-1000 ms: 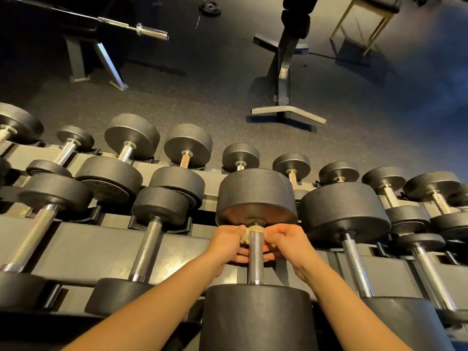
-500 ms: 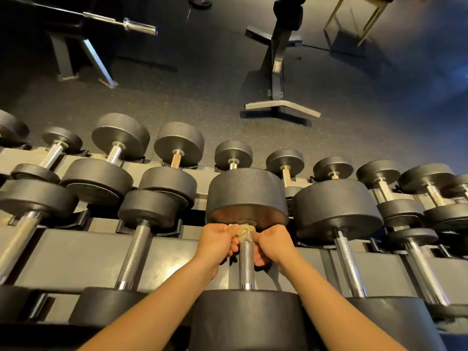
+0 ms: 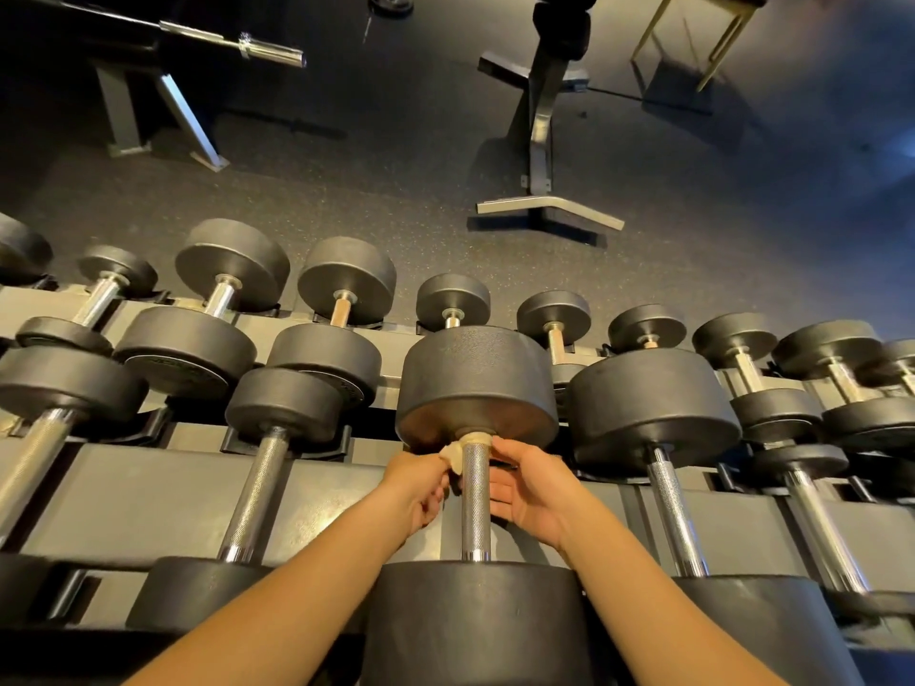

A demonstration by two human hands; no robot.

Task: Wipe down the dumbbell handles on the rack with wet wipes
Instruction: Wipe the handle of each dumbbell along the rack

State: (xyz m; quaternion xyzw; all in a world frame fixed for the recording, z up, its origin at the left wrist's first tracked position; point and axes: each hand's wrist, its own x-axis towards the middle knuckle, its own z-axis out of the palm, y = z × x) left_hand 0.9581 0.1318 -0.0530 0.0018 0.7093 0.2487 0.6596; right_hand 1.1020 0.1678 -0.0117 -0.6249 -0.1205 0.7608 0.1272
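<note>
Centre of the frame: my left hand (image 3: 421, 482) and right hand (image 3: 534, 487) flank the handle (image 3: 476, 507) of a large dumbbell. A second ago both sat bunched tight against the bar. Now they have drawn slightly apart, and the wet wipe (image 3: 473, 440) has slid to the top of the handle, looped round it against the far head (image 3: 475, 383). My left fingers pinch the wipe's crumpled left end. My right fingertips hold its other end, palm turned toward the bar.

I judge the far end done and the knurled length below still to wipe. The near head (image 3: 475, 621) at the bottom centre limits the downward stroke.

The grey rack (image 3: 124, 497) runs across the frame, with neighbouring dumbbells close on both sides. Upper left, a barbell (image 3: 237, 42); top centre, a bench stand (image 3: 539, 141).
</note>
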